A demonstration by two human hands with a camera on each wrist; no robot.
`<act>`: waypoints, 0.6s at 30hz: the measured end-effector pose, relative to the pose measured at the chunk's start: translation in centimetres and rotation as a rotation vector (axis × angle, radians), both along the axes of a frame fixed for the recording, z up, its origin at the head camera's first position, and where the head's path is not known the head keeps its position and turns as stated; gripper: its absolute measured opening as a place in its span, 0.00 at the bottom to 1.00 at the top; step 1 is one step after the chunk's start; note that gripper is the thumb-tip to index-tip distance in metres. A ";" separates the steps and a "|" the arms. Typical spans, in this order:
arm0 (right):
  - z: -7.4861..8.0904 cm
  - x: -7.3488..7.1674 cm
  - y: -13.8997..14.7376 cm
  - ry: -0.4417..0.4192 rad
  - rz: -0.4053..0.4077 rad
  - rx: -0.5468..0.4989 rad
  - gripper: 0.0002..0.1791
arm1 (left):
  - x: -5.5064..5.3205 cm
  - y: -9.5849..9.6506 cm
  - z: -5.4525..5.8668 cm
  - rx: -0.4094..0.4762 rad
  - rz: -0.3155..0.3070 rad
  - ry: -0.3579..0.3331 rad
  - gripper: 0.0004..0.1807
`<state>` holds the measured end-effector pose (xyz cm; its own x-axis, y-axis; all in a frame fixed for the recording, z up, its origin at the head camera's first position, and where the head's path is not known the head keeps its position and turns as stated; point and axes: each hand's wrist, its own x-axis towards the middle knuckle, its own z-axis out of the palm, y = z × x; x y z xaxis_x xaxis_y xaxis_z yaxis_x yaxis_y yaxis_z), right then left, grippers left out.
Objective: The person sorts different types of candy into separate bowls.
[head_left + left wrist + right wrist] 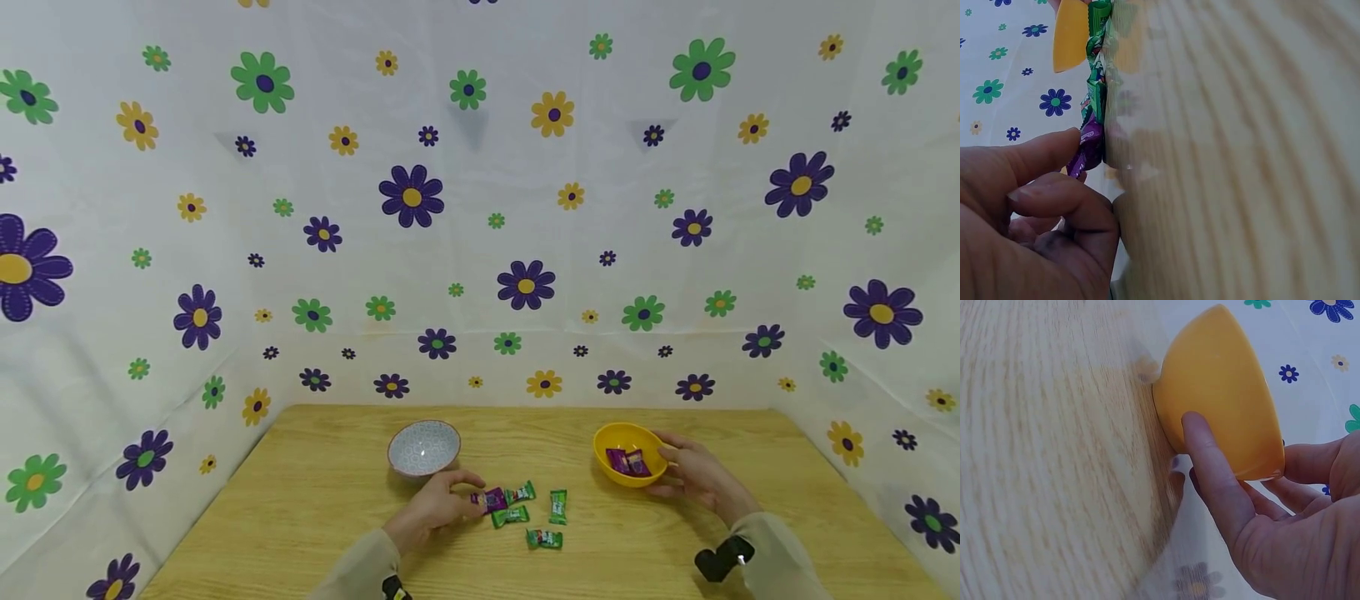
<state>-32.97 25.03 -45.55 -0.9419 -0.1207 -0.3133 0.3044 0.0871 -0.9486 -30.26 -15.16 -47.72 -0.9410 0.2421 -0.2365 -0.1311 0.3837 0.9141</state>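
My left hand (pixel 438 507) is at a purple-wrapped candy (pixel 491 500), its fingertips around the candy's left end. In the left wrist view, the same purple candy (pixel 1089 147) shows between the fingertips, low at the table surface. Several green-wrapped candies (pixel 557 507) lie to the right of it. My right hand (pixel 697 473) holds a yellow bowl (pixel 628 482) at its right side, with fingers against the outer wall and at the rim. Two purple candies (pixel 636 463) lie inside this bowl. From the right wrist view, the yellow bowl (pixel 1219 394) stands on the table.
A grey patterned bowl (pixel 424 448) with a reddish rim stands just behind my left hand. The light wood table (pixel 330 467) meets white flower-printed cloth (pixel 465 250) at the back and both sides.
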 end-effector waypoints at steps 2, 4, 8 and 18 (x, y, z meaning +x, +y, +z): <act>0.0 0.0 0.1 0.001 0.002 -0.003 0.30 | -0.1 0.1 0.0 -0.011 -0.001 -0.009 0.20; 0.1 0.0 0.1 -0.001 0.004 -0.009 0.30 | -0.1 0.1 0.1 -0.027 -0.003 -0.014 0.18; 0.2 0.0 0.0 -0.004 0.007 -0.023 0.30 | -0.2 0.3 0.3 -0.069 -0.007 -0.004 0.15; 0.2 0.1 0.0 -0.003 0.004 -0.017 0.30 | -0.3 0.6 0.3 -0.121 -0.010 0.001 0.12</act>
